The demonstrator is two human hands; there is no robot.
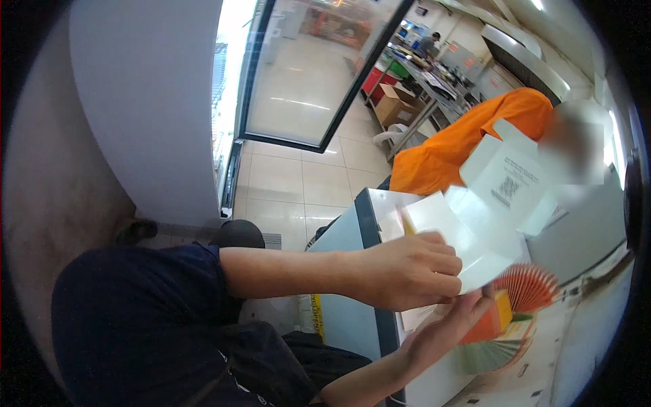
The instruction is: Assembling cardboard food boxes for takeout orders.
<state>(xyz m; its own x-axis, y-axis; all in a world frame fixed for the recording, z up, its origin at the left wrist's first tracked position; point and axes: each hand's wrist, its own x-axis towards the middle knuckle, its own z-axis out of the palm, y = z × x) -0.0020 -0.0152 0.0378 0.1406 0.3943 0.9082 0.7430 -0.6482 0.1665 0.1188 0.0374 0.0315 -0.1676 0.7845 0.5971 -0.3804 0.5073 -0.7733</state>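
A folding cardboard box (464,234), white inside, stands open above the counter. Its raised lid (512,180) has side flaps and a small printed square code. My left hand (413,271) reaches across with fingers curled closed at the box's near edge. Below it, my right hand (451,329) grips the same edge from the outer side, its fingers partly hidden and a little blurred. Just past those fingertips shows an orange and yellow surface (494,319); whether it belongs to the box I cannot tell.
Orange (525,285) and green (491,356) pleated paper fans lie beside the box on the pale counter (434,386). Across it is a person in an orange shirt (451,156). A glass door (312,74) stands ajar; behind are a steel worktable (424,112) and a brown carton (397,105).
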